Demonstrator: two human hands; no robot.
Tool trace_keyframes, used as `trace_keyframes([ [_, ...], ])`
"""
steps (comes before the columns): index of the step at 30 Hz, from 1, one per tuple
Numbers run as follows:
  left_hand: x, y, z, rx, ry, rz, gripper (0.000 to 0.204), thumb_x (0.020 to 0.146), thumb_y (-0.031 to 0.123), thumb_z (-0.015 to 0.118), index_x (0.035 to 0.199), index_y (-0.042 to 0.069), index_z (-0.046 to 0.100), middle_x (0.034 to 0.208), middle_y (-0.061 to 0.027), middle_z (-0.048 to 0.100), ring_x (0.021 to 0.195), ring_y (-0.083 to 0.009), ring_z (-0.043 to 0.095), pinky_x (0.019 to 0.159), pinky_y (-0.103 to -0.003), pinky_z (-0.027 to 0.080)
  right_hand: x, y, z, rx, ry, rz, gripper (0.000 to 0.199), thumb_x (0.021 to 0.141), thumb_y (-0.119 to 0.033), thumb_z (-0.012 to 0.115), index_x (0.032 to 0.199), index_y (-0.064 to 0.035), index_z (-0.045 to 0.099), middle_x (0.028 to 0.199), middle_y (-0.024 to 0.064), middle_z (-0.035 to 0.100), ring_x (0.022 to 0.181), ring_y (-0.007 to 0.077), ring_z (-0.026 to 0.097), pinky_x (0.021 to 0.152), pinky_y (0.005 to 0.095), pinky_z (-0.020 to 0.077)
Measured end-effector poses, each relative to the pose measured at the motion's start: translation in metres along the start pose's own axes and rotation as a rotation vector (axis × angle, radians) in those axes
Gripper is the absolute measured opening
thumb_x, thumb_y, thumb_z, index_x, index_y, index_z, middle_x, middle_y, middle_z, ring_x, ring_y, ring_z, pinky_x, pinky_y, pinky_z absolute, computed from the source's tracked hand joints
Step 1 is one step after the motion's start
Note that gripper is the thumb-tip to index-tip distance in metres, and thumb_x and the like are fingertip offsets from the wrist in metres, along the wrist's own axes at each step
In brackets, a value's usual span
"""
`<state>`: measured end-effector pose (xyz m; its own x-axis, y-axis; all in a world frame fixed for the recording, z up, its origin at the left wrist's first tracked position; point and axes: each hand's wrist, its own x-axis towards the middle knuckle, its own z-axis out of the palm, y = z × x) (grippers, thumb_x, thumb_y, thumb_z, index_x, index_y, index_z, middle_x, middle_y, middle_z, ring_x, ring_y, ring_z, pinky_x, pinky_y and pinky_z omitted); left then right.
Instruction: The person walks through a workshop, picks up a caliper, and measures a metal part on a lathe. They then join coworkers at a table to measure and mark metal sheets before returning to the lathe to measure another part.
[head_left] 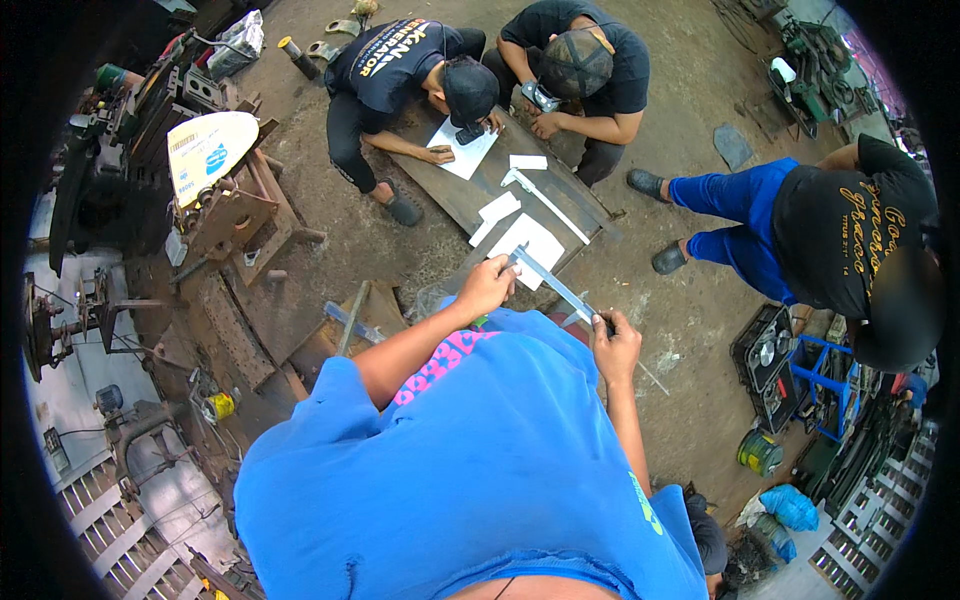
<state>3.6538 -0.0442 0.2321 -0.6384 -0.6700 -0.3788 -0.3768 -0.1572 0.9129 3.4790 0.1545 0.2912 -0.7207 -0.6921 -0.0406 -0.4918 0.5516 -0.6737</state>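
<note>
Forearms extended, the left hand (487, 288) and right hand (615, 347) curl their fingers closed around opposite ends of a long silver metal caliper (556, 283), slanting partly across white paper (541, 242).

The caliper (556, 282) is silver-grey, the paper (538, 236) white and the board (448, 192) dark brown-grey. A bright blue shirt (470, 440) carries a pink pattern, while 2 black shirts (822, 225) bear yellow-orange lettering. The trousers (725, 195) are deep blue, the rack (838, 399) bright blue.
</note>
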Motion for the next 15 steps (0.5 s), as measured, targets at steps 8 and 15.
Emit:
trace_keyframes([
  [8,0.009,0.006,0.016,0.016,0.102,0.082,0.027,0.096,0.024,0.059,0.082,0.002,0.056,0.057,-0.0091,0.059,0.051,-0.0175,0.056,0.050,-0.036,0.043,0.005,0.042,0.022,0.226,0.025,0.063,0.014,0.086,-0.012,0.070,0.091,0.0011,0.069,0.075,0.0158,0.070,0.067,0.0195,0.068,0.064,0.0339,0.0523],
  [15,0.009,0.015,0.019,0.038,0.125,0.045,0.023,0.097,0.023,0.058,0.085,0.003,0.057,0.057,-0.0002,0.052,0.050,-0.0086,0.051,0.047,-0.029,0.040,0.017,0.041,0.022,0.236,0.009,0.034,0.015,0.088,-0.011,0.069,0.089,0.0035,0.068,0.070,0.0110,0.069,0.066,0.0133,0.065,0.062,0.0292,0.0501],
])
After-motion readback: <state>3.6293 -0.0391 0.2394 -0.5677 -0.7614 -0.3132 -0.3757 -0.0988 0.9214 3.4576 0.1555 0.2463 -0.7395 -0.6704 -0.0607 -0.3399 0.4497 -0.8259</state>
